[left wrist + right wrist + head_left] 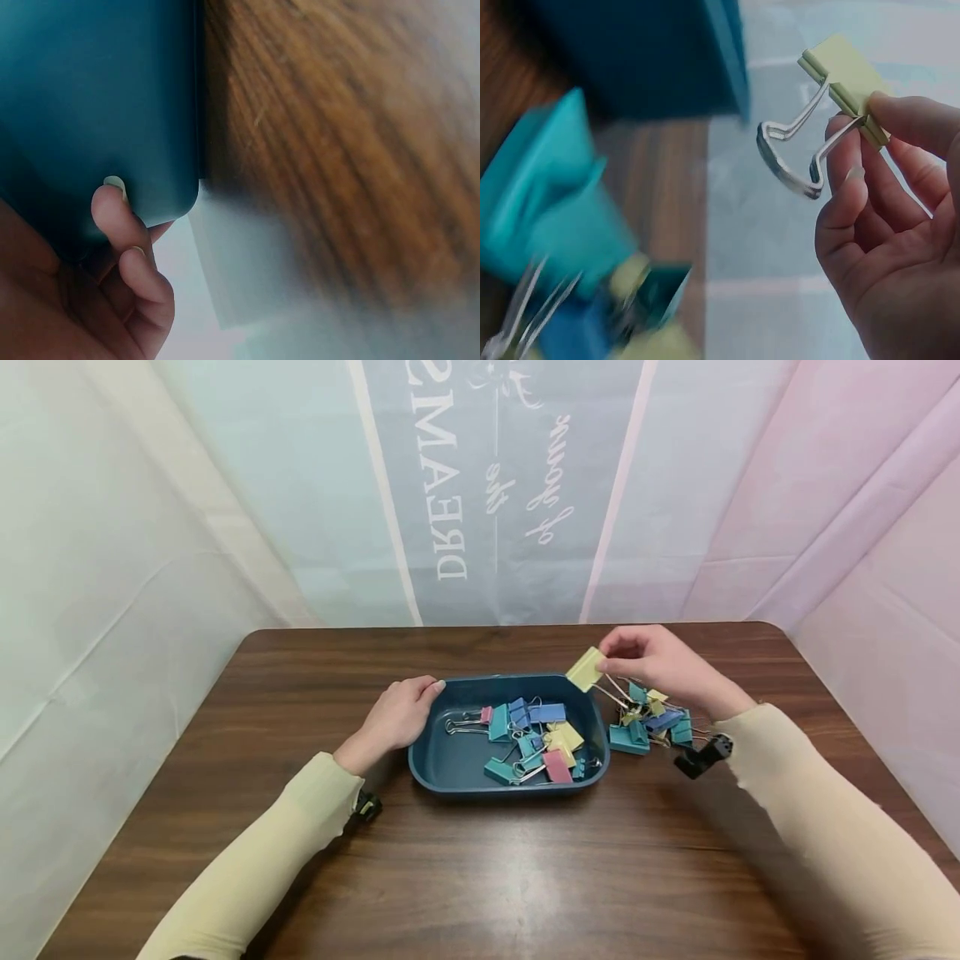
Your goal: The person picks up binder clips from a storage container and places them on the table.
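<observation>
At centre-right, the right hand (651,662) pinches a yellow binder clip (585,670) in its fingers; at centre-left, the left hand (396,717) grips a blue tray (453,767).

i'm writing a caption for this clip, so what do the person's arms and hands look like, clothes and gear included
The left sleeve and right sleeve are long and pale yellowish, without visible print. The left hand and right hand are ungloved. A small black left wrist device and black right wrist device sit near the cuffs.
</observation>
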Tool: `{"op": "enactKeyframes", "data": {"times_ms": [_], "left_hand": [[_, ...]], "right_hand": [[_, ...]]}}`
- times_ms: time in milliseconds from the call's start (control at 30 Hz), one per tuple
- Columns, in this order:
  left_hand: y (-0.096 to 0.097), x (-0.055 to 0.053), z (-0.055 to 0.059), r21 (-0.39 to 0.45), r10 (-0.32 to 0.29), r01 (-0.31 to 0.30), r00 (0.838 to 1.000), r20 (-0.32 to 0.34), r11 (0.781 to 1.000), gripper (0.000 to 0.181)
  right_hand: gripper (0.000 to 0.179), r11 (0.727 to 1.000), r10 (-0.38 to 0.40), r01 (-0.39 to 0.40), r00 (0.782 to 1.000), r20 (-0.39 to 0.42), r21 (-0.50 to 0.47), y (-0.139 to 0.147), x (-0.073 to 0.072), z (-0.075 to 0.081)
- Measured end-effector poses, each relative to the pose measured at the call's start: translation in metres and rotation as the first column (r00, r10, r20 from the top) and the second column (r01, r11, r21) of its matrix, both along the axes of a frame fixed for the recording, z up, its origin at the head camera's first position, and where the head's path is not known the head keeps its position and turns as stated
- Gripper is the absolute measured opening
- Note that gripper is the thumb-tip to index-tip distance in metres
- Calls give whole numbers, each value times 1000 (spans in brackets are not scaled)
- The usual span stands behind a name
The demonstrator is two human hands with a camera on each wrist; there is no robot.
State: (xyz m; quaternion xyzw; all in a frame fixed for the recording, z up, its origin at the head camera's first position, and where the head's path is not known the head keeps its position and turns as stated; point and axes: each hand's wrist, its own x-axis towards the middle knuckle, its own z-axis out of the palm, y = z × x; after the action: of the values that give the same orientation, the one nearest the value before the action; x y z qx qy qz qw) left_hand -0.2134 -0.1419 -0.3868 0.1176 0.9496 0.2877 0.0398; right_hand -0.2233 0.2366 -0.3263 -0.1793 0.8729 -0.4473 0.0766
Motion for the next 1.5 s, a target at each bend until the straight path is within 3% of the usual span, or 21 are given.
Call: {"op": "enactKeyframes", "data": {"times_ms": [267, 500, 733, 900, 1500], "left_hand": [[3, -3, 1, -6, -4, 4, 1000, 3, 1000, 37], [3, -2, 1, -1, -4, 4, 1000, 9, 1000, 36], [3, -2, 2, -5, -4, 4, 1000, 2, 1000, 36], [2, -1, 3, -7, -3, 3, 1000, 7, 1000, 37], [1, 1, 2, -9, -2, 2, 1000, 13, 1000, 38]], "right_hand": [[18, 991, -15, 15, 1000, -8, 133, 39, 5, -16], [20, 986, -10, 5, 1000, 29, 168, 52, 6, -30], [17, 962, -7, 19, 999, -44, 272, 54, 9, -37], [25, 935, -3, 34, 996, -88, 353, 53, 9, -39], [19, 938, -37, 94, 984, -171, 333, 42, 15, -34]]}}
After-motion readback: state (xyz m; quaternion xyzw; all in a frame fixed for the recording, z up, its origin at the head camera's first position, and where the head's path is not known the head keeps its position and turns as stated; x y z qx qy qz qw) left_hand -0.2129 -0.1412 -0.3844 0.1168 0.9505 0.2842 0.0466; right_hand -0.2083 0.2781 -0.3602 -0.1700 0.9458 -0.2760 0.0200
